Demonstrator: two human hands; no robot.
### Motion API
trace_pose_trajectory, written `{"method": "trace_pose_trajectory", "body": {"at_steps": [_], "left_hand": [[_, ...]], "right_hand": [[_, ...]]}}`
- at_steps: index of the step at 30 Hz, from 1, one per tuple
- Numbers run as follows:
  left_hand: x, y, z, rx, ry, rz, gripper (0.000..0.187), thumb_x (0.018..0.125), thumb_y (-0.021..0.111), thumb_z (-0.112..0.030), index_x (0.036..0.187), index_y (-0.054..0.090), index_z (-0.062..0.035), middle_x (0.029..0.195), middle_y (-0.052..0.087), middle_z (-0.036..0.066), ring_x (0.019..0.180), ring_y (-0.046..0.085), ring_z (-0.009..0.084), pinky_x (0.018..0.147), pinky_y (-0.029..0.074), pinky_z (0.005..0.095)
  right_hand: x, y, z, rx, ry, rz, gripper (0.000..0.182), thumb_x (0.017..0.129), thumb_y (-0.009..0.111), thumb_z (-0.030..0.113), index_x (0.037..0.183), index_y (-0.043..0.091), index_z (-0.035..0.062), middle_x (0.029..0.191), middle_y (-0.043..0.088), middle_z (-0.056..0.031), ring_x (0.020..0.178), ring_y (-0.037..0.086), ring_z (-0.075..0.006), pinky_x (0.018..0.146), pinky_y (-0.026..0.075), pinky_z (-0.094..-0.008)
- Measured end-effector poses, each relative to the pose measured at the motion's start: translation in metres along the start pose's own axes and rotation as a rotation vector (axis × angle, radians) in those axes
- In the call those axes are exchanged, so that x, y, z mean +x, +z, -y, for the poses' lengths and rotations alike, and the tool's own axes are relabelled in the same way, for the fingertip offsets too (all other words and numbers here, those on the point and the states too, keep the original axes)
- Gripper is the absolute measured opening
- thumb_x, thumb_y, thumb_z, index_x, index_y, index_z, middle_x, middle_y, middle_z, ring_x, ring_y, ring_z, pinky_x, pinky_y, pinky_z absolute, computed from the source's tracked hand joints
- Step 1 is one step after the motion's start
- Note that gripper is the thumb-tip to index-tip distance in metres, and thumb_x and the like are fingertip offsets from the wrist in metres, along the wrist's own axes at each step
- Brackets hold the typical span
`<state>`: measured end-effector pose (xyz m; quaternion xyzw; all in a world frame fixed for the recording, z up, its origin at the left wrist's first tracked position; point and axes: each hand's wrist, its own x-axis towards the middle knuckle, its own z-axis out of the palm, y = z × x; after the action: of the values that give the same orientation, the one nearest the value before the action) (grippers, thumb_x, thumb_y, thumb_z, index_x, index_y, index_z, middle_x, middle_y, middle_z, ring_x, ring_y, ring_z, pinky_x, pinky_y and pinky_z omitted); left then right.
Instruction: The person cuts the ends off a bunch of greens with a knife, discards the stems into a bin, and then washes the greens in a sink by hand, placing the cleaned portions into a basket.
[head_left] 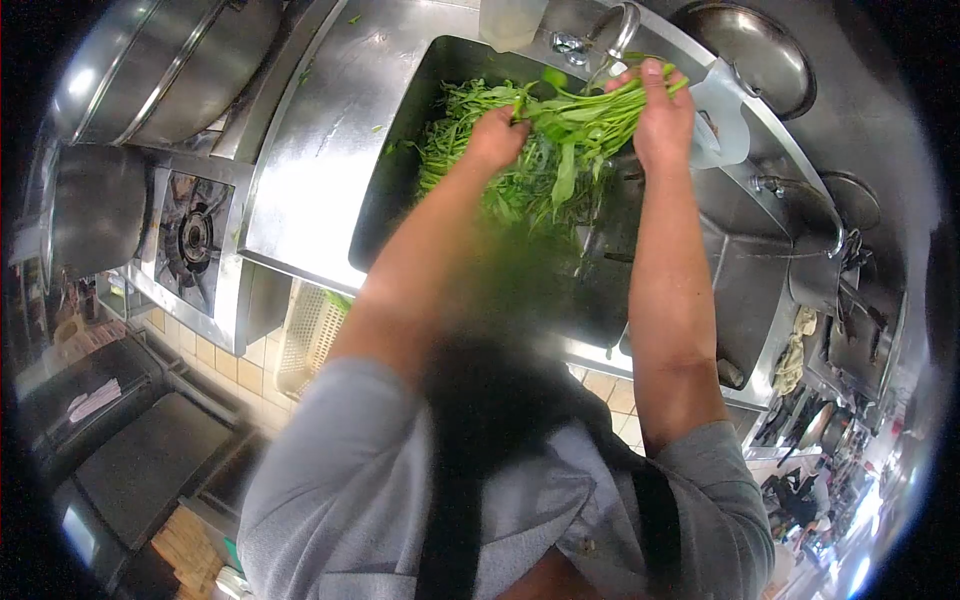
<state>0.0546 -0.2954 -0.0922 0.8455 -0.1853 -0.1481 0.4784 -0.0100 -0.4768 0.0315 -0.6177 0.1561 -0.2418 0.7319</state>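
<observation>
A bunch of long-stemmed leafy greens (595, 120) is held up over the sink (378, 215). My right hand (664, 120) is closed around the stems at the bunch's right end. On the left, my left hand (497, 138) has its fingers curled closed on some of the greens at the leafy end. More loose greens (450, 120) fill the left part of the sink below and beside my left hand. A dark blur in the lower middle hides part of the sink.
A faucet (627, 28) rises behind the sink, near a translucent plastic container (722, 118). Steel counter (310, 150) lies left of the sink, with a gas burner (195, 235) beyond it. A cream plastic basket (308, 335) stands below the counter.
</observation>
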Motion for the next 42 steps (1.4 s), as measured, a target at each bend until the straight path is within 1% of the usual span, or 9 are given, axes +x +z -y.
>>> {"method": "trace_pose_trajectory", "body": {"at_steps": [4,5,11,22,26,28,37,39,42], "left_hand": [[0.003,-0.007,0.014,-0.011,-0.154,0.044,0.029,0.087,0.063,-0.028,0.109,0.067,-0.0094,0.099,0.068,0.02,0.093,0.065,0.0351,0.084,0.05,0.0438],[0.002,-0.006,0.006,-0.012,-0.152,0.047,0.029,0.087,0.063,-0.028,0.109,0.067,-0.0094,0.099,0.068,0.02,0.093,0.065,0.0351,0.084,0.05,0.0438],[-0.007,0.007,-0.048,0.177,0.081,-0.007,0.035,0.086,0.067,-0.033,0.107,0.067,-0.0055,0.093,0.067,0.023,0.086,0.065,0.0396,0.079,0.05,0.0459],[-0.002,0.007,0.018,0.063,0.004,0.034,0.03,0.092,0.06,-0.032,0.107,0.067,-0.0072,0.086,0.067,0.019,0.073,0.065,0.0323,0.072,0.05,0.0435],[0.0,0.003,0.002,0.1,-0.02,0.011,0.032,0.092,0.06,-0.033,0.11,0.066,-0.0075,0.094,0.067,0.019,0.078,0.066,0.0345,0.075,0.051,0.0446],[-0.002,0.0,-0.03,0.099,0.025,-0.001,0.031,0.091,0.06,-0.032,0.11,0.066,-0.0091,0.095,0.067,0.021,0.084,0.065,0.0374,0.079,0.05,0.0458],[0.018,0.019,-0.007,0.072,0.116,0.029,0.039,0.092,0.057,-0.035,0.122,0.061,-0.0088,0.106,0.065,0.024,0.096,0.062,0.042,0.086,0.05,0.0446],[0.019,0.035,0.049,0.286,0.061,0.23,0.038,0.091,0.056,-0.04,0.11,0.064,-0.0071,0.114,0.065,0.019,0.102,0.061,0.0403,0.093,0.045,0.0523],[-0.031,-0.003,0.009,0.782,-0.164,0.685,0.059,0.089,0.057,-0.052,0.128,0.057,-0.009,0.136,0.054,0.016,0.126,0.047,0.0431,0.104,0.031,0.0626]], "right_hand": [[0.0,-0.007,0.007,-0.007,0.002,-0.025,0.023,0.095,0.061,0.024,0.1,0.055,0.0021,0.078,0.065,-0.009,0.068,0.064,-0.0186,0.066,0.053,-0.0319],[-0.004,-0.004,0.005,-0.329,-0.002,0.054,0.028,0.092,0.064,0.028,0.1,0.058,0.0019,0.08,0.066,-0.0085,0.068,0.064,-0.0174,0.067,0.052,-0.0315],[-0.007,0.008,-0.063,-0.757,-0.061,0.262,0.031,0.087,0.067,0.034,0.099,0.069,0.0054,0.081,0.069,-0.0081,0.074,0.063,-0.0161,0.07,0.05,-0.0324],[0.007,-0.028,-0.005,0.265,0.058,-0.038,0.015,0.097,0.053,0.018,0.102,0.053,0.0047,0.076,0.063,-0.0084,0.08,0.065,-0.0208,0.073,0.052,-0.0322],[0.003,-0.026,-0.016,-0.185,0.212,0.073,0.023,0.096,0.059,0.024,0.104,0.054,0.0029,0.084,0.058,-0.0065,0.073,0.063,-0.0191,0.07,0.055,-0.0373],[-0.01,0.0,-0.021,-0.506,0.151,0.176,0.029,0.093,0.064,0.03,0.101,0.062,0.0019,0.077,0.059,-0.0031,0.066,0.057,-0.0133,0.065,0.049,-0.0287],[0.013,-0.016,0.001,-0.224,-0.034,-0.143,0.02,0.091,0.065,0.024,0.095,0.063,0.0044,0.068,0.062,-0.003,0.064,0.055,-0.0122,0.062,0.044,-0.0284],[0.006,-0.021,0.027,-0.165,-0.095,-0.164,0.019,0.091,0.065,0.023,0.095,0.063,0.0041,0.069,0.061,-0.0034,0.065,0.055,-0.0126,0.064,0.044,-0.0282],[-0.01,-0.038,0.027,-0.205,-0.154,-0.206,0.016,0.091,0.064,0.019,0.095,0.062,0.0036,0.071,0.06,-0.004,0.066,0.056,-0.0133,0.065,0.044,-0.0279]]}}
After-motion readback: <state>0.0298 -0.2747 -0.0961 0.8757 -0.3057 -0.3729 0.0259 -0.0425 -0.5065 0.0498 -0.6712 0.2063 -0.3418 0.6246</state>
